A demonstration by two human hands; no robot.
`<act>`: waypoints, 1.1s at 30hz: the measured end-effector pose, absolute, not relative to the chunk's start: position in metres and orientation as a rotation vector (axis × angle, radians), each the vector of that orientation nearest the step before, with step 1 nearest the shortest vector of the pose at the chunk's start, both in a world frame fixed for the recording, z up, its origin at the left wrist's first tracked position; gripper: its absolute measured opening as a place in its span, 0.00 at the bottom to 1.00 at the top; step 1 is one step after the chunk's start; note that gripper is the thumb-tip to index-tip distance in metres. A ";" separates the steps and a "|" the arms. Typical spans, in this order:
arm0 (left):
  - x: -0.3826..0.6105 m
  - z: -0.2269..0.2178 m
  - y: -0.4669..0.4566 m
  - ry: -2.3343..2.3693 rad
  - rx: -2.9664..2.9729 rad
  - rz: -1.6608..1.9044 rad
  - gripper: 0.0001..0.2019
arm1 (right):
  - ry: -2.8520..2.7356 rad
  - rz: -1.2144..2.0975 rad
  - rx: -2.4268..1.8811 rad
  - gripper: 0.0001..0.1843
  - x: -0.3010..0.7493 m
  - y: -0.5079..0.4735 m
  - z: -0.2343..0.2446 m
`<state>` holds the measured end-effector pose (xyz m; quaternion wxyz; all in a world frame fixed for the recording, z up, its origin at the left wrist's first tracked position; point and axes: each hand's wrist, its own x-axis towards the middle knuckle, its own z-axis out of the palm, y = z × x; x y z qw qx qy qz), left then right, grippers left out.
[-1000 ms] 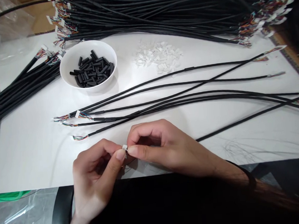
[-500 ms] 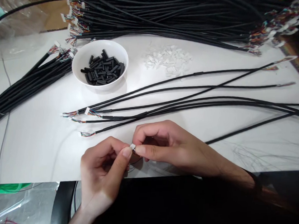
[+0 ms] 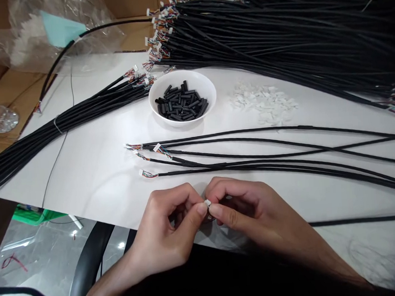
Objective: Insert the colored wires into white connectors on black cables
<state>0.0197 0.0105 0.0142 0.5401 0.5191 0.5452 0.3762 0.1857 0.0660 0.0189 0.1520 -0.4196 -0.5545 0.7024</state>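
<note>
My left hand (image 3: 166,231) and my right hand (image 3: 252,214) meet at the near edge of the white table (image 3: 94,168). Both pinch a small white connector (image 3: 207,203) between thumb and fingertips. A thin black cable (image 3: 361,220) runs off to the right from behind my right hand. Just beyond my hands lie several loose black cables (image 3: 268,154) with coloured wire ends and white plugs pointing left.
A white bowl (image 3: 182,96) of short black tube pieces stands behind the loose cables. A heap of small white connectors (image 3: 265,103) lies to its right. Big bundles of black cables (image 3: 278,38) fill the back; another bundle (image 3: 48,136) runs down the left. A clear bag (image 3: 41,37) sits at back left.
The view has swung left and up, so everything sits further right in the picture. My hands hold the same pinch on the white connector; nothing on the table has moved.
</note>
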 end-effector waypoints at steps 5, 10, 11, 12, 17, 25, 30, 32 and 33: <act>0.021 0.013 0.010 1.283 1.209 0.932 0.13 | -1.586 2.008 -1.221 0.14 0.186 0.066 0.019; 0.022 0.014 0.010 1.259 1.112 0.974 0.12 | -1.558 2.014 -1.186 0.11 0.189 0.063 0.017; 0.022 0.015 0.010 1.256 1.094 0.978 0.12 | -1.557 2.024 -1.187 0.11 0.189 0.063 0.016; 0.022 0.015 0.010 1.255 1.081 0.980 0.12 | -1.558 2.032 -1.187 0.11 0.189 0.063 0.016; 0.021 0.016 0.011 1.266 1.041 0.976 0.12 | -1.569 2.025 -1.200 0.12 0.188 0.064 0.019; 0.020 0.015 0.011 1.267 0.984 0.972 0.13 | -1.499 2.016 -1.146 0.08 0.187 0.063 0.020; 0.022 0.020 0.010 1.337 0.926 0.909 0.15 | -1.449 2.032 -1.119 0.09 0.189 0.063 0.021; 0.024 0.023 0.010 1.402 0.902 0.895 0.15 | -1.419 2.056 -1.102 0.09 0.190 0.063 0.021; 0.024 0.024 0.010 1.424 0.894 0.898 0.15 | -1.407 2.064 -1.095 0.08 0.190 0.063 0.021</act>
